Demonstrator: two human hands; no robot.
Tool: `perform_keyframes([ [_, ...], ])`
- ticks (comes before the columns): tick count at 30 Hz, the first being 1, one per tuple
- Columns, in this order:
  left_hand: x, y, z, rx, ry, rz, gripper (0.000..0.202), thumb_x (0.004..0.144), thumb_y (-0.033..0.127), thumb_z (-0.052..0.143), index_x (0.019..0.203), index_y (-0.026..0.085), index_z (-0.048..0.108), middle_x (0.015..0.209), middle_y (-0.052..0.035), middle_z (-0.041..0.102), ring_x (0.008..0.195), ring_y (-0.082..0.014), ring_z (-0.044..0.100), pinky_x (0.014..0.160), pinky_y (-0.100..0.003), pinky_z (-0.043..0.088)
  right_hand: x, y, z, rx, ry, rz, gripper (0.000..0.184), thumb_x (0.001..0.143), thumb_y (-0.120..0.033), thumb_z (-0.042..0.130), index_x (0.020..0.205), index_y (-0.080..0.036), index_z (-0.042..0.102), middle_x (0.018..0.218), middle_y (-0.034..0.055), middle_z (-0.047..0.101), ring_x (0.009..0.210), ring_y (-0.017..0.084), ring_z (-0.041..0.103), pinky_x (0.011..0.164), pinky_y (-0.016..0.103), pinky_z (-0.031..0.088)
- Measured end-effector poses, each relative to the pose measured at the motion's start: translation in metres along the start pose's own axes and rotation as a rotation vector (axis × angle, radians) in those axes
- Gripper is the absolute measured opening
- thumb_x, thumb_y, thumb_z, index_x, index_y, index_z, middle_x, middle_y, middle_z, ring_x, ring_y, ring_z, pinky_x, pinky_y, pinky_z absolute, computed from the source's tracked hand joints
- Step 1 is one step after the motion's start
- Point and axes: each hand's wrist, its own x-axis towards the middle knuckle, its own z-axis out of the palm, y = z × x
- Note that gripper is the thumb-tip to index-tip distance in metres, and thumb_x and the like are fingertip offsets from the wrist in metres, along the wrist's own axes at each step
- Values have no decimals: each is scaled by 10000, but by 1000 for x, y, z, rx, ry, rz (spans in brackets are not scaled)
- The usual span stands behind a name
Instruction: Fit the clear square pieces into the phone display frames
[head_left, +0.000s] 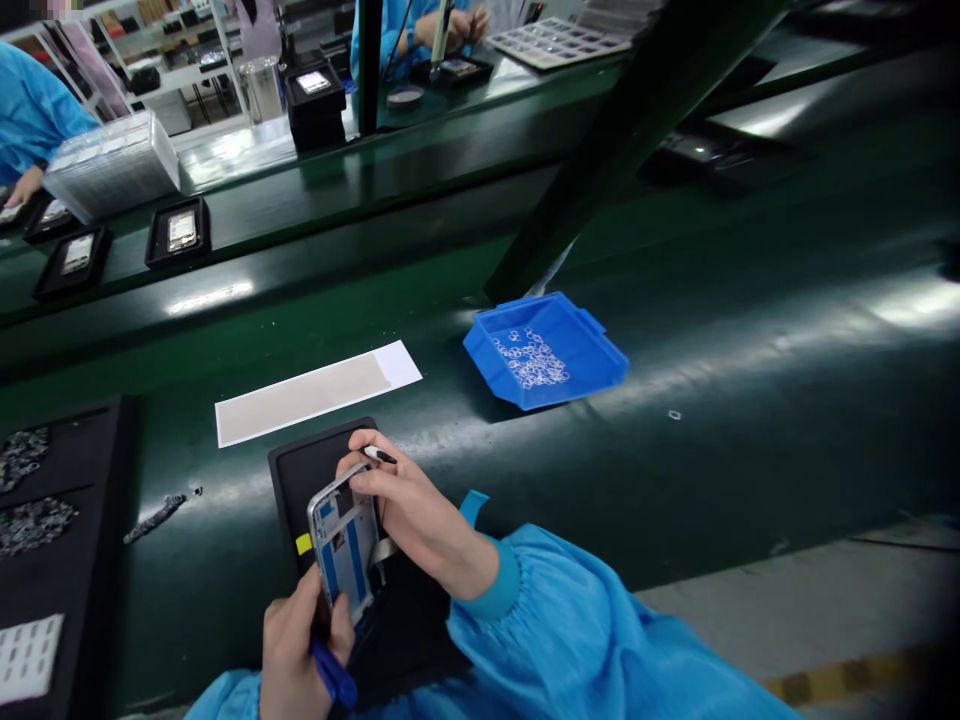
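Observation:
A phone frame (345, 545) with blue strips on its inner face stands tilted over a black tray (311, 455). My left hand (296, 640) is closed round its lower end; a dark blue handle-like piece (334, 675) sticks out by that palm. At the upper end, the thumb and fingers of my right hand (409, 505) pinch the frame's edge. A small black-and-white tip (379, 454) shows between those fingers; the rest of it is hidden. A yellow tab (303, 544) is at the tray's left side.
A blue bin (592, 365) holds many small white rings. Beyond my hands lies a pale strip sheet (300, 400). A black compartment tray (105, 520) with small dark parts is at left. A slanted green post (600, 170) crosses the bench; co-workers in blue sleeves work across it.

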Motion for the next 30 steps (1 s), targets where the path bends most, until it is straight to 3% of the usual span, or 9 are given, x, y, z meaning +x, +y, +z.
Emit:
perform_keyframes([
  [5, -5, -4, 2, -5, 2, -27, 287, 892, 182, 580, 1176, 170, 622, 693, -8, 712, 462, -112, 609, 496, -176, 484, 0, 2, -1, 0, 14, 10, 337, 639, -159, 717, 908, -233, 527, 700, -62, 649, 632, 119, 566, 624, 229, 431],
  [8, -10, -3, 4, -61, -9, -114, 258, 902, 239, 582, 1139, 162, 649, 627, 5, 676, 450, -113, 590, 505, -184, 485, 0, 2, -1, 16, 26, 3, 357, 622, -158, 732, 901, -234, 523, 681, -70, 639, 635, 116, 567, 629, 224, 430],
  [12, -9, 7, 3, -218, -30, -443, 348, 910, 431, 547, 1074, 162, 694, 590, -6, 636, 484, -140, 572, 580, -220, 529, 3, -3, -2, 0, 16, 62, 383, 607, -184, 776, 902, -225, 533, 733, -55, 663, 638, 111, 578, 614, 220, 427],
  [16, 1, 23, -5, -450, -16, -784, 489, 803, 587, 632, 1038, 165, 712, 801, -69, 717, 677, -195, 647, 673, -257, 560, 7, -8, -5, -20, -3, 106, 387, 641, -266, 789, 937, -222, 544, 803, -30, 689, 659, 122, 599, 591, 222, 424],
  [21, 11, 34, -16, -692, 18, -1059, 628, 661, 645, 752, 1074, 175, 703, 796, -51, 715, 637, -189, 638, 587, -253, 545, 10, -7, -8, -19, 7, 96, 346, 711, -366, 770, 918, -231, 527, 804, -18, 699, 684, 135, 622, 588, 228, 448],
  [26, 19, 40, -22, -746, 74, -1133, 702, 534, 649, 834, 1037, 173, 720, 766, -42, 718, 622, -185, 633, 569, -243, 539, 11, -3, -8, -30, 4, 76, 347, 711, -366, 785, 906, -232, 531, 803, -21, 697, 661, 126, 615, 583, 224, 459],
  [30, 21, 41, -23, -786, 88, -1155, 698, 513, 631, 855, 1018, 167, 723, 782, -46, 730, 589, -174, 630, 519, -227, 513, 12, 0, -10, -32, 17, 68, 355, 701, -365, 790, 902, -228, 531, 820, -14, 704, 647, 118, 603, 568, 217, 460],
])
